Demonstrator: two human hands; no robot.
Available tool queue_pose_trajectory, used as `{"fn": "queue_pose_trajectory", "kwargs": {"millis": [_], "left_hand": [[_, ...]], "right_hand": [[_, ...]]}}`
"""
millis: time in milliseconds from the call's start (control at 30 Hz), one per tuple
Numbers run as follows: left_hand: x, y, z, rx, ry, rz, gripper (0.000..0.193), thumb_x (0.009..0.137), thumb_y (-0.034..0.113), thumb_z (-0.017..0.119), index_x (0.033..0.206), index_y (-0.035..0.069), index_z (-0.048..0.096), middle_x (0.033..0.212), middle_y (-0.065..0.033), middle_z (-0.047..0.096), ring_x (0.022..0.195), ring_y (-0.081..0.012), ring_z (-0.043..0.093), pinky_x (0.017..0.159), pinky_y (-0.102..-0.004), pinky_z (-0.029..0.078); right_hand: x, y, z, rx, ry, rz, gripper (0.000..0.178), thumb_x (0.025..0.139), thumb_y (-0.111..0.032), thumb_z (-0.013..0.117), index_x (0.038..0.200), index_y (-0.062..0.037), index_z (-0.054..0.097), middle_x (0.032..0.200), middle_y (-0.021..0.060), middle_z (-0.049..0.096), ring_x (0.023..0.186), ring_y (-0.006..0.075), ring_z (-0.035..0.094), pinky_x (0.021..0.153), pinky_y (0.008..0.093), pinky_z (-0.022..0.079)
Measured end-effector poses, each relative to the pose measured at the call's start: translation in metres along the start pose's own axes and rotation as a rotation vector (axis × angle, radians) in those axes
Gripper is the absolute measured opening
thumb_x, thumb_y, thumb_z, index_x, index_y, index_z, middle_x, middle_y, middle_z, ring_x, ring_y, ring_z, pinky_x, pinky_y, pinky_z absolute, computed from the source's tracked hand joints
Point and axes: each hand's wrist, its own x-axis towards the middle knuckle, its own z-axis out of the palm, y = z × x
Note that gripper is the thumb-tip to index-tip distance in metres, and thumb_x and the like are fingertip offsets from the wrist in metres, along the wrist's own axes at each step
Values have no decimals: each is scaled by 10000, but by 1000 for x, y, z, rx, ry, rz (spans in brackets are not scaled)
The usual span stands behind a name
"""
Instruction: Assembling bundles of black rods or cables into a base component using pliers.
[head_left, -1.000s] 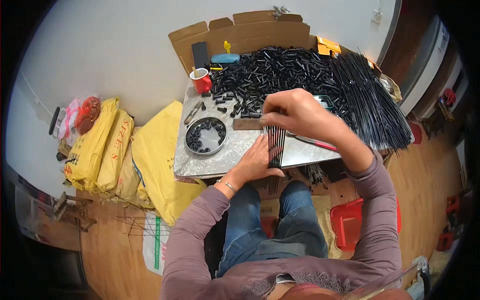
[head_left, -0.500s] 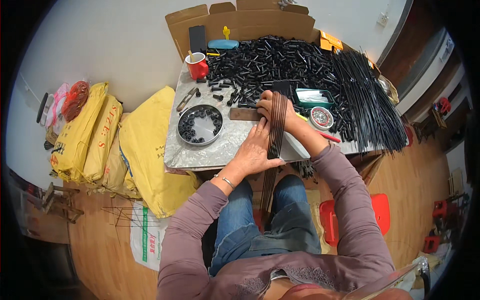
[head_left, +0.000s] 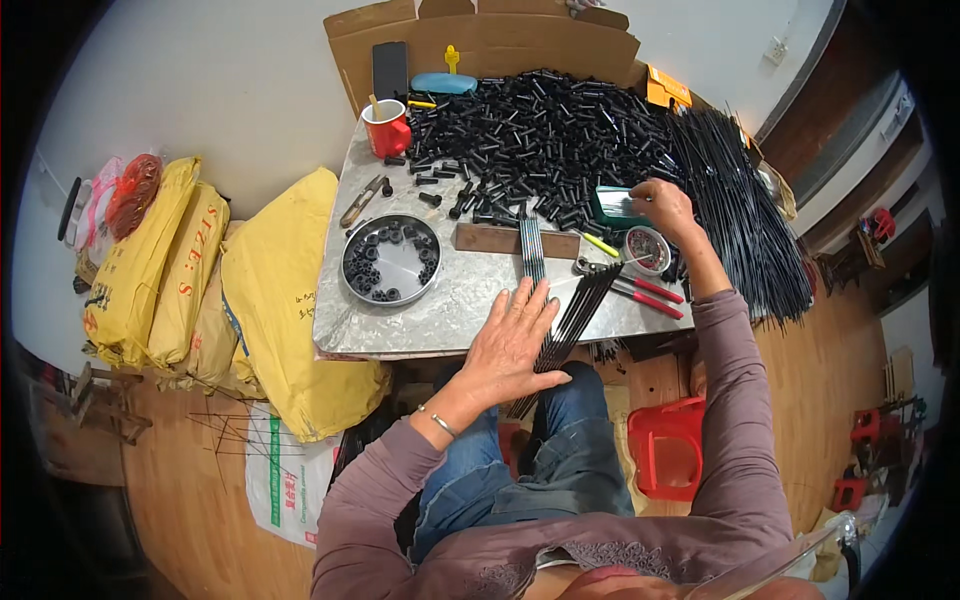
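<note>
Black slender rods (head_left: 533, 255) lie in a narrow, flat row on the marbled table (head_left: 450, 315), their far ends across a brown bar (head_left: 485, 238) and their near part running under the left hand (head_left: 508, 345); a second fan of dark rods (head_left: 583, 305) slants just to the right of it, from near the red-handled pliers (head_left: 655, 288) past the table's front edge; the left fingers are released and spread, laid over the rods rather than closed round them, the thumb stretched across the slanting fan; the right hand (head_left: 668, 212) bends over a green tray (head_left: 603, 213) of slim whitish pieces (head_left: 613, 198), its fingers drawn together, though I cannot tell whether anything is pinched between them; a round pan (head_left: 403, 262) of black ring-shaped caps (head_left: 368, 272) sits to the left, and a heap of short black tubes (head_left: 540, 130) covers the back; the step in hand, as I judge it, is a reach to the tray with one hand while the other steadies the row; the next move seems to call for a light, precise pinch on a thin piece, and even pressure from the left palm so that the rods do not splay.
</note>
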Motion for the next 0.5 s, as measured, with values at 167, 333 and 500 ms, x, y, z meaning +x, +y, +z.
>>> {"fn": "queue_pose_trajectory", "kwargs": {"millis": [167, 333, 500], "left_hand": [[2, 1, -1, 7, -28, -12, 1032, 698, 643, 671, 1322, -124, 377, 1465, -273, 252, 1392, -426, 174, 1121, -547, 170], [2, -1, -5, -57, -55, -72, 1002, 665, 624, 708, 1392, 24, 368, 1502, -253, 200, 1398, -432, 166, 1119, -561, 157], [9, 3, -9, -80, -76, -81, 1001, 634, 542, 778, 1390, 27, 371, 1504, -220, 226, 1397, -420, 185, 1115, -562, 169]], "right_hand": [[8, -4, -6, -149, -148, -96, 127, 747, -181, 659, 832, -101, 709, 888, 68, 652, 839, 272, 638, 728, 382, 497], [13, -2, -19, -100, -162, -103, 104, 762, -179, 657, 784, -78, 675, 842, 76, 647, 816, 263, 635, 701, 362, 496], [14, -33, -22, 92, 139, -178, 113, 826, -151, 630, 890, -58, 629, 807, 114, 637, 808, 290, 627, 708, 383, 491]]}}
